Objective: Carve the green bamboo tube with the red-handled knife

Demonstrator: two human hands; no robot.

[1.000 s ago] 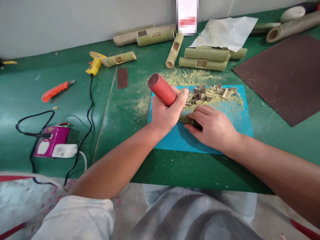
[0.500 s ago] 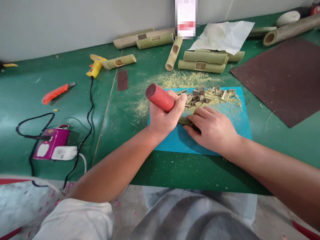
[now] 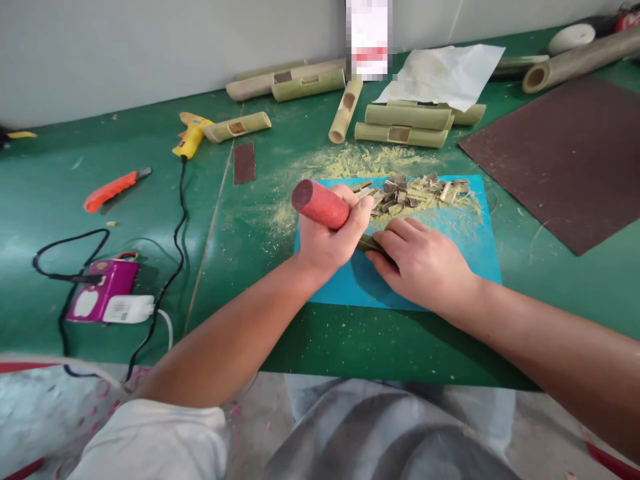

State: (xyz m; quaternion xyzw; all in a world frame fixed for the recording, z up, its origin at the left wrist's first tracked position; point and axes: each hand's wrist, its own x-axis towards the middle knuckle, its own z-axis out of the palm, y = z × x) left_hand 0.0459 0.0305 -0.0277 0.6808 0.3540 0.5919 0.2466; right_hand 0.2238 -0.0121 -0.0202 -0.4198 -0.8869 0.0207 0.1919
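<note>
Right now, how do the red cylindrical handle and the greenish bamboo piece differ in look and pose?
Colour: the red cylindrical handle contrasts with the greenish bamboo piece. Pose: the handle slants upward from the left hand; the bamboo piece lies low over the blue rectangular sheet, gripped by the right hand. Both are held and partly hidden.

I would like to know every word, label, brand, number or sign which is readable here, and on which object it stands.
No text can be read.
White power adapter: printed label, too small and blurred.
Purple power socket: small markings, too blurred.
Yellow glue gun: small marking, too small.
White-and-red panel at the back: pixelated, unreadable.
</note>
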